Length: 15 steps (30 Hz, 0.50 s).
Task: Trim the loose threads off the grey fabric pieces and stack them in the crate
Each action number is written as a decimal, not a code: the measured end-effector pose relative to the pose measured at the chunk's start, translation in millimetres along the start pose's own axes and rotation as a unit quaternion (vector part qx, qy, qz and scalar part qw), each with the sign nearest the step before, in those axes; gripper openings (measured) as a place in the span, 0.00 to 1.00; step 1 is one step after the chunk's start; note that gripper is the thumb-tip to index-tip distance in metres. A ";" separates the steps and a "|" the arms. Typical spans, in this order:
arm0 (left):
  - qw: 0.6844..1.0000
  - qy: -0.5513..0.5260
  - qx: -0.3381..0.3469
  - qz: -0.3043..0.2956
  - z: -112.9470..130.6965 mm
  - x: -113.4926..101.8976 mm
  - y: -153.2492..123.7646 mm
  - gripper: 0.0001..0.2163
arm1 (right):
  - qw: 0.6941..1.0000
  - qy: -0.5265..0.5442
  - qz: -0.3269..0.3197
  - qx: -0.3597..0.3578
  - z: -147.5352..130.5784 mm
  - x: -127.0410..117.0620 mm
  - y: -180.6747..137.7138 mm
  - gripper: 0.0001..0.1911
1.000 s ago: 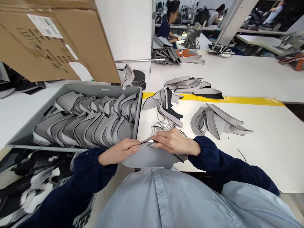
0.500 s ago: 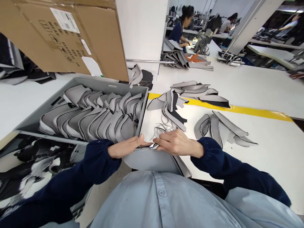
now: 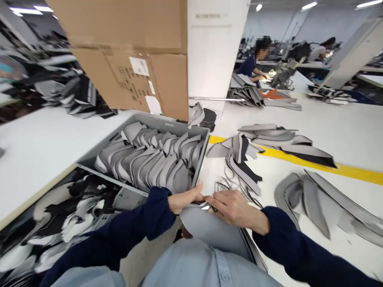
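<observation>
Both my hands meet at the near table edge over a grey fabric piece [image 3: 209, 229] that hangs down toward my chest. My left hand [image 3: 184, 199] pinches its top edge, thumb raised. My right hand [image 3: 235, 207] is closed around a small metal tool [image 3: 206, 207], its tip at the piece's edge. Loose thread trimmings [image 3: 227, 186] lie just beyond my fingers. Left of my hands, a grey tray [image 3: 167, 123] holds several rows of grey curved pieces standing on edge.
More grey and black cut pieces [image 3: 239, 155] lie spread on the white table, with a pile [image 3: 317, 199] at the right. A yellow stripe [image 3: 344, 169] crosses the table. A cardboard box [image 3: 131, 59] stands behind the tray. Another person [image 3: 254, 63] sits at a sewing machine far back.
The camera has swung left and tilted up. My hands stay joined on the grey piece, which now hangs more steeply; my left thumb has lifted.
</observation>
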<state>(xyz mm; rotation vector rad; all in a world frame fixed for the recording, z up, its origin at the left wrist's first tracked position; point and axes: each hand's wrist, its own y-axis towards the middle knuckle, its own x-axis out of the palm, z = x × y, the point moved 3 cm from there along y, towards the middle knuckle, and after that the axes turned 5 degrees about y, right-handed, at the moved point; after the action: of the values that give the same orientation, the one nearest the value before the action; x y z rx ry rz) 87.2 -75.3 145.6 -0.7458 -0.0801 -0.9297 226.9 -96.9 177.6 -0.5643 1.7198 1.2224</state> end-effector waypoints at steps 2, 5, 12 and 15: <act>0.999 -0.033 0.019 0.012 -0.5 -10.7 2.6 0.35 | 0.998 0.038 0.028 0.044 9.9 12.8 3.4 0.15; 0.998 -0.027 0.051 0.040 1.4 -38.0 -2.7 0.29 | 0.976 0.122 0.078 0.165 41.9 34.8 2.7 0.17; 0.895 -0.023 0.152 0.419 15.8 -200.4 -57.5 0.23 | 0.803 0.250 0.019 0.540 118.6 108.0 -76.8 0.31; 0.819 -0.018 0.201 0.537 33.4 -292.2 -78.9 0.23 | 0.769 0.224 0.026 0.598 115.8 126.0 -115.0 0.27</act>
<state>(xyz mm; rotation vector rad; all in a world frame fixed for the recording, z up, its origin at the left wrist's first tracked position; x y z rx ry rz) -143.1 119.7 105.9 -0.3000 0.1109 0.2005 305.3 -20.9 2.8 0.0157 2.4787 -0.1963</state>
